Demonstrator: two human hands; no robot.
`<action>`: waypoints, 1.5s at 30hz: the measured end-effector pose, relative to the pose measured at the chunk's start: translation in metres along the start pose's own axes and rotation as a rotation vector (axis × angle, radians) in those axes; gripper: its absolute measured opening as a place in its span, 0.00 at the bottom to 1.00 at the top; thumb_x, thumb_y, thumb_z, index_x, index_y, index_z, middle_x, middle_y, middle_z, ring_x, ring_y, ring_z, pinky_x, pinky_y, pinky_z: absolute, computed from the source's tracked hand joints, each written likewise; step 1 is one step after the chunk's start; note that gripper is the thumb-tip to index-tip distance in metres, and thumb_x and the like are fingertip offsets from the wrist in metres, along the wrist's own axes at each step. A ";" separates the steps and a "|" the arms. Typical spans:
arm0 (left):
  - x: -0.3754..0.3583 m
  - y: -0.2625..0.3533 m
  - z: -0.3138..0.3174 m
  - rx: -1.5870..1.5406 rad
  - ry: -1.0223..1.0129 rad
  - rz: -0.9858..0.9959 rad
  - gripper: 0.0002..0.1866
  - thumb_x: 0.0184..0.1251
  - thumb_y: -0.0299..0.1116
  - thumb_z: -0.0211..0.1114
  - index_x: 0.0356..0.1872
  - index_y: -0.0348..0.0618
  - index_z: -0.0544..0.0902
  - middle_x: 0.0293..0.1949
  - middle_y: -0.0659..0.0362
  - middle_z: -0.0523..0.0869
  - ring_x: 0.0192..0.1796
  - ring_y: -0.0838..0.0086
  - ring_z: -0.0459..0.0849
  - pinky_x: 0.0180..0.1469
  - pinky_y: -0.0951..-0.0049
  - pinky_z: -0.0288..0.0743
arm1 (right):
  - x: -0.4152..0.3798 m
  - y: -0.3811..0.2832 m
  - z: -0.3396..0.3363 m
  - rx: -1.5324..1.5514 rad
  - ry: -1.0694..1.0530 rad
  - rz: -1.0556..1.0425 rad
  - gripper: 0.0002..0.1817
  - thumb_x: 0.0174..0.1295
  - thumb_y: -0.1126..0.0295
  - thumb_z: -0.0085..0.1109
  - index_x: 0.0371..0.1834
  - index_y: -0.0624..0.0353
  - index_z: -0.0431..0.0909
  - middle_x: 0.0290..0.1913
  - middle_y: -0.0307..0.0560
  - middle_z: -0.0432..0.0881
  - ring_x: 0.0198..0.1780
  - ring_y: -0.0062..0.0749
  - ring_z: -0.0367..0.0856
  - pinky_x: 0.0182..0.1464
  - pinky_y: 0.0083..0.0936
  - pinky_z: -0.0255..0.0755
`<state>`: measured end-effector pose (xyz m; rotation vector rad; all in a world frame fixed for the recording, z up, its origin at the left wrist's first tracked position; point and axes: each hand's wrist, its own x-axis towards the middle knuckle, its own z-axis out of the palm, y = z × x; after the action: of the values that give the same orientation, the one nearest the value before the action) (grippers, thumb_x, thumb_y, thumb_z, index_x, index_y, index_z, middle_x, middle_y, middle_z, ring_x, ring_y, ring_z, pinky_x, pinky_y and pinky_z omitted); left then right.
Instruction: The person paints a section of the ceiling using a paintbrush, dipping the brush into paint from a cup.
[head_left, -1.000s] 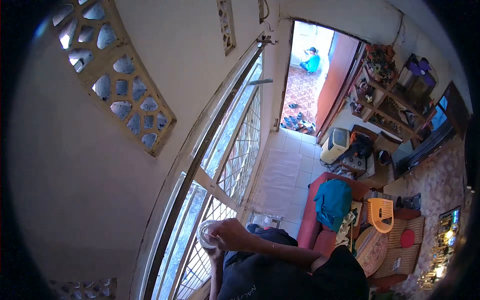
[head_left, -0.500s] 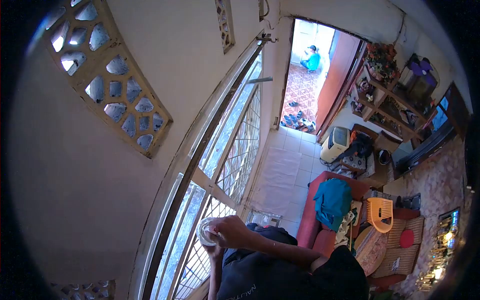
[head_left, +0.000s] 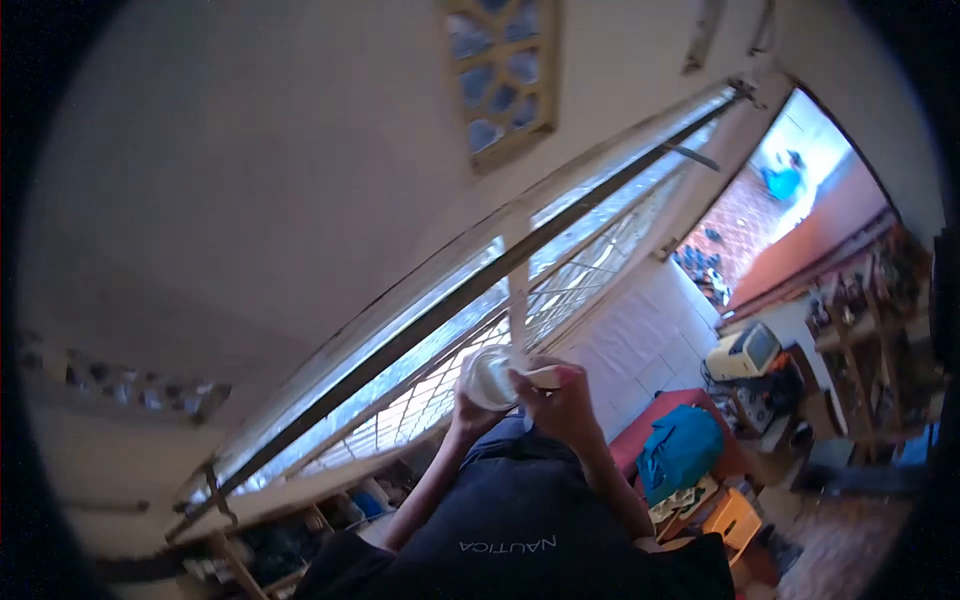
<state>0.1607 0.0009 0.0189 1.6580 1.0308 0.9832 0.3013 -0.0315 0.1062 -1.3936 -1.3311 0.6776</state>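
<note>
Plain wall [head_left: 270,200], slightly blurred; long barred window [head_left: 590,265] slanting across the view. Past it, a pale sheet [head_left: 628,328] on the tiled floor [head_left: 688,318]. Open doorway at upper right: a person in blue [head_left: 782,182] beyond it, footwear [head_left: 703,265] near the threshold. Red sofa [head_left: 650,420] at lower right, teal cloth item [head_left: 682,448] on it; orange chair [head_left: 735,522] nearby. Cream boxy appliance [head_left: 742,352] farther back. Shelving [head_left: 235,565] at lower left.

Clear-looking round container [head_left: 490,380] held up in front of the dark shirt [head_left: 520,520], window bars behind. Left hand [head_left: 469,408] at its near left side, fingers curled around it; individual fingertips partly hidden. Right hand [head_left: 565,408] at the container's right side, thumb and fingers closed on a pale piece [head_left: 545,377] beside the rim. Whether piece and container are joined: cannot tell. Contents too blurred to make out. Both forearms angle up from the bottom edge.
</note>
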 end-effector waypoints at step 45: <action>0.000 0.010 -0.002 0.166 0.194 0.158 0.32 0.37 0.36 0.77 0.48 0.38 0.74 0.44 0.52 0.77 0.46 0.63 0.79 0.48 0.68 0.74 | 0.024 -0.009 -0.016 0.204 -0.199 0.235 0.09 0.53 0.72 0.64 0.21 0.63 0.75 0.21 0.37 0.77 0.22 0.15 0.72 0.24 0.15 0.64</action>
<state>0.1610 -0.0007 0.0287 1.8297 1.1479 1.2088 0.3184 -0.0153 0.1254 -1.3534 -1.2210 1.1029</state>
